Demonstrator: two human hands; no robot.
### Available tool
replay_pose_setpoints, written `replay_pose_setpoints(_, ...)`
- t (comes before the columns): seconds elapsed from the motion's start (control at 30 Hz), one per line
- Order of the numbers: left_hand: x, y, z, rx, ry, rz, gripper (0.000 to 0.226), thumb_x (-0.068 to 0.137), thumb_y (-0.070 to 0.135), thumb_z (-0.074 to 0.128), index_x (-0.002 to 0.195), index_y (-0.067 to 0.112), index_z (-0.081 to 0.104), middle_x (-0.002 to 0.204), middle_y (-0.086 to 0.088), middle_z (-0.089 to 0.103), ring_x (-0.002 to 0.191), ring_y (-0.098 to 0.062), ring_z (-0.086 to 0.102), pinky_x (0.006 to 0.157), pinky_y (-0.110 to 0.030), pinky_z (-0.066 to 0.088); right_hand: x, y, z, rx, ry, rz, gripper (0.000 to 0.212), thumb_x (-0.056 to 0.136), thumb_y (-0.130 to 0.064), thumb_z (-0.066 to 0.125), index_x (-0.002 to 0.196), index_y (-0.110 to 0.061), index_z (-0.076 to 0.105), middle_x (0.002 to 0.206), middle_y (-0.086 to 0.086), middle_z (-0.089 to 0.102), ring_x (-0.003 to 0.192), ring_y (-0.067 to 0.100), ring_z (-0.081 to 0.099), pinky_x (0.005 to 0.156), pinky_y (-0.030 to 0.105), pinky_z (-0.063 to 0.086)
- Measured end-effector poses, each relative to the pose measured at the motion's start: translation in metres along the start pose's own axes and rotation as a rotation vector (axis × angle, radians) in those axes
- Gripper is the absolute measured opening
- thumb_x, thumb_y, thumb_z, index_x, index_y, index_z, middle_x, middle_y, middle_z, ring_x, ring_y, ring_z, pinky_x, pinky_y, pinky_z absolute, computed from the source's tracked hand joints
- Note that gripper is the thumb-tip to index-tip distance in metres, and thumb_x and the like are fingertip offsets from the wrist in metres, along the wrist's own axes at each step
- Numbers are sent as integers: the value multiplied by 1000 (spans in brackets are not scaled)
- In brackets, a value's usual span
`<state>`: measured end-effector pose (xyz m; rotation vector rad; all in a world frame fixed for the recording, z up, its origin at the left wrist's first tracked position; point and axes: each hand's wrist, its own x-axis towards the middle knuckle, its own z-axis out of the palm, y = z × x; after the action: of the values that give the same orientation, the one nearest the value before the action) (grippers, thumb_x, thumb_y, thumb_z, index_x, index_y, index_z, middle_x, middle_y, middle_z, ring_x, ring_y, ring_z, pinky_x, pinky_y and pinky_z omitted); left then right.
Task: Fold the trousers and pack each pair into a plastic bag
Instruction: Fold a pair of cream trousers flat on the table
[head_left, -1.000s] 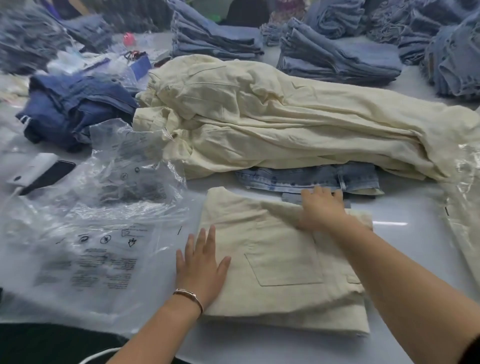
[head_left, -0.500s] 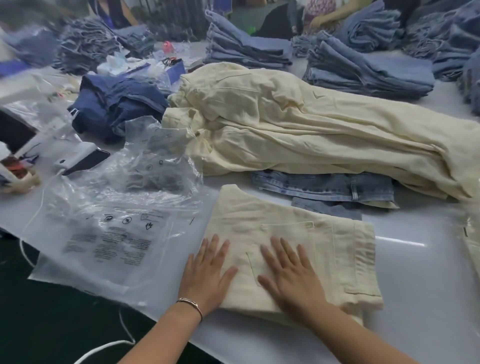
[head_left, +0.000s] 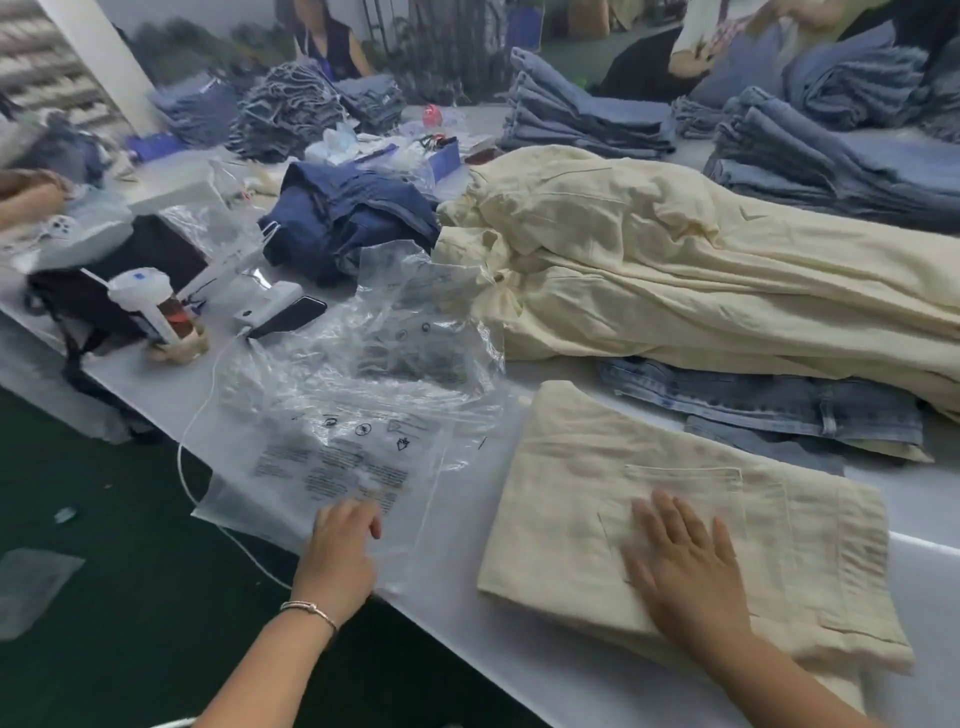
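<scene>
A folded pair of cream trousers (head_left: 649, 467) lies flat on the white table near its front edge. My right hand (head_left: 685, 566) rests on it, palm down with fingers spread. To the left lies a clear plastic bag (head_left: 332, 457) with black printing, on top of several crumpled bags. My left hand (head_left: 340, 545) is on the near edge of that bag with its fingers curled; whether it pinches the film is unclear. A big heap of unfolded cream trousers (head_left: 701, 270) stretches across the middle of the table.
Folded blue jeans (head_left: 753, 405) lie under the cream heap, and dark blue jeans (head_left: 343, 218) sit behind the bags. Stacks of jeans (head_left: 582, 119) fill the back. A phone (head_left: 288, 314), a bottle (head_left: 150, 306) and a white cable (head_left: 195, 431) lie at the left. The table edge (head_left: 447, 623) runs diagonally.
My left hand has left the folded trousers and moved left onto the printed plastic bag. My right hand stays flat on the trousers. The view has swung leftward.
</scene>
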<state>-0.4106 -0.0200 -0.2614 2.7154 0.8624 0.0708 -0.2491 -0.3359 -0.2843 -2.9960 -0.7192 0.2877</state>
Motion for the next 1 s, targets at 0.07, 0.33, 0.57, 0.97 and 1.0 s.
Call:
replay_pose_setpoints(0.07, -1, -25, -2, 108, -100, 104, 38, 74, -2, 49, 89, 32, 44, 97, 15, 40, 101, -9, 35, 79, -20, 32, 12, -42, -10, 14, -1, 46, 57, 96, -39, 31, 149, -22, 21, 161, 0, 8, 147, 19, 9, 117, 48, 6)
replay_pose_setpoints(0.33, 54, -61, -19, -58, -25, 153, 47, 87, 23, 55, 132, 34, 46, 144, 14, 37, 138, -14, 26, 114, -32, 24, 61, -174, -17, 126, 3, -330, 61, 86, -27, 49, 144, -24, 31, 158, -2, 19, 139, 21, 26, 106, 34, 32)
replay_pose_setpoints(0.57, 88, -96, -5, 210, -308, 343, 92, 75, 83, 32, 142, 46, -19, 148, 16, -37, 134, -15, -40, 104, -35, -36, 135, -216, -31, 110, 80, -210, 71, 92, -27, 49, 153, -23, 14, 161, -3, 9, 142, 21, 23, 106, 35, 36)
replay_pose_setpoints(0.97, 102, -89, -7, 138, -362, 384, 70, 83, 79, 11, 147, 51, 6, 152, 22, -20, 141, -11, -27, 111, -45, -24, 185, -248, -26, 62, 325, -135, 19, 90, -9, 52, 90, -24, 64, 94, -5, 67, 95, 23, 54, 80, 33, 30)
replay_pose_setpoints(1.0, 104, -86, -12, 97, -332, 371, 65, 86, 75, 17, 146, 49, 15, 154, 24, -9, 145, -11, -18, 115, -44, -19, 183, -246, -32, 152, 374, -134, 16, 91, -12, 56, 87, -22, 67, 87, -5, 70, 88, 24, 57, 77, 33, 31)
